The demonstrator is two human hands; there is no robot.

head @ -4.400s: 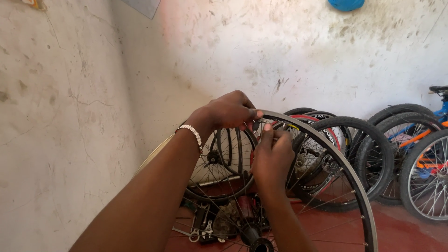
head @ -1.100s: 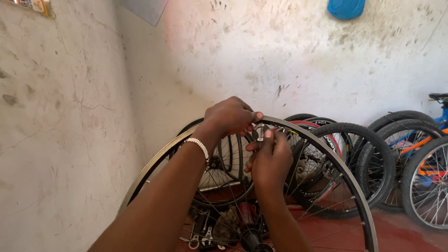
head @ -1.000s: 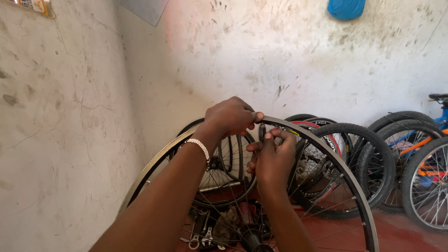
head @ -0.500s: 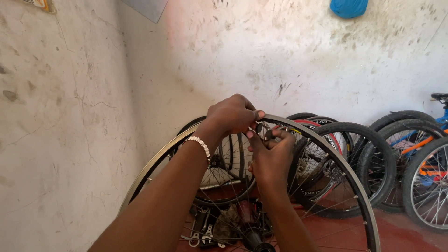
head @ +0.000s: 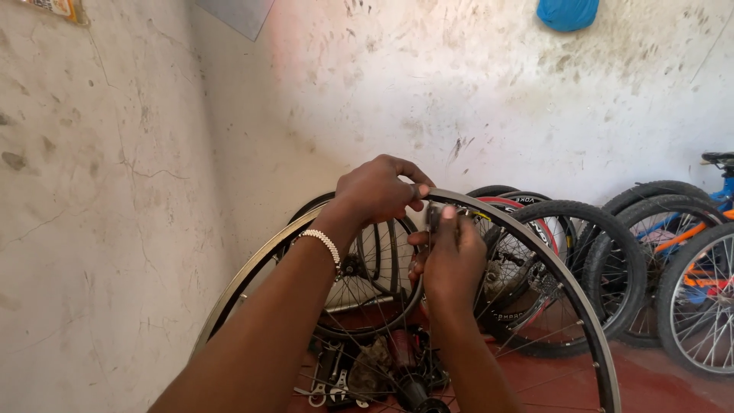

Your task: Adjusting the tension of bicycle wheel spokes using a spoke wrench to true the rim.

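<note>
A bare silver bicycle wheel rim (head: 575,315) with thin spokes stands upright in front of me. My left hand (head: 377,191), with a white bead bracelet at the wrist, grips the top of the rim from above. Just right of it and slightly lower, my right hand (head: 451,261) pinches a small dark tool (head: 435,219) against the inner side of the rim, where a spoke meets it. The hub (head: 417,398) shows at the bottom edge of the view.
Several tyred bicycle wheels (head: 589,268) lean against the stained white wall (head: 428,92) behind the rim. A blue and orange bicycle (head: 703,260) stands at the right. Metal parts (head: 336,375) lie on the red floor. A blue object (head: 567,13) hangs high on the wall.
Both hands stay at the top of the rim. The right hand's fingers have shifted slightly on the small tool; the view has barely moved.
</note>
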